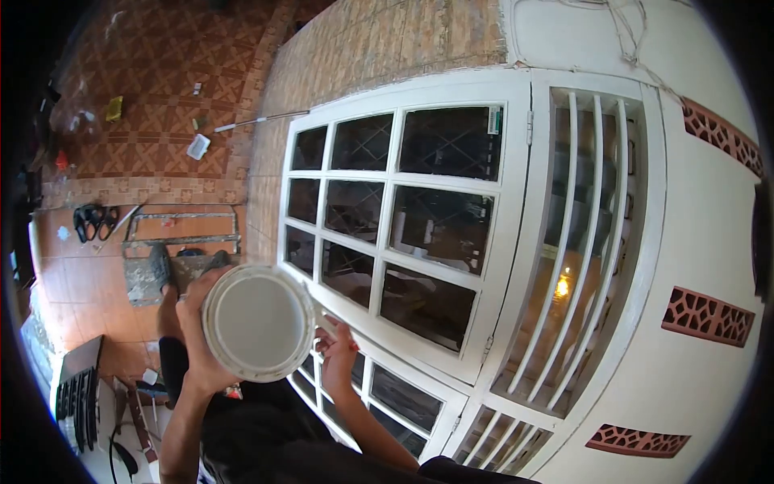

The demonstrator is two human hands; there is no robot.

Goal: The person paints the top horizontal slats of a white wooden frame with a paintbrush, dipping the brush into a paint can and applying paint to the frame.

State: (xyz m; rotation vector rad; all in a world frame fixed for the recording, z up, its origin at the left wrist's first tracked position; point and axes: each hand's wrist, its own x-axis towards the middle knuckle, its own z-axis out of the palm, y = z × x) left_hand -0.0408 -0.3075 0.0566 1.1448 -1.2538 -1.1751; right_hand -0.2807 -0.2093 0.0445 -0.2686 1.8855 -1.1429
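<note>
A round white paint can (256,319) is seen from above, its inside a flat pale grey. Wrapped around its left side is my left hand (203,323), holding it in front of my body. To the right of the can, my right hand (337,348) is closed with fingers pinched on a pale brush-like tool (325,321). That tool reaches to the can's rim, and its far end cannot be made out. Beside both hands stands a white-framed window (387,181) with several dark panes.
Below me, my feet stand on a paint-spattered platform (143,284). Black sandals (95,222), a white tray (197,147) and a thin pole (242,124) lie near the tiled floor (161,48). White bars (597,242) cover an opening at right, with a lit lamp (562,285) behind.
</note>
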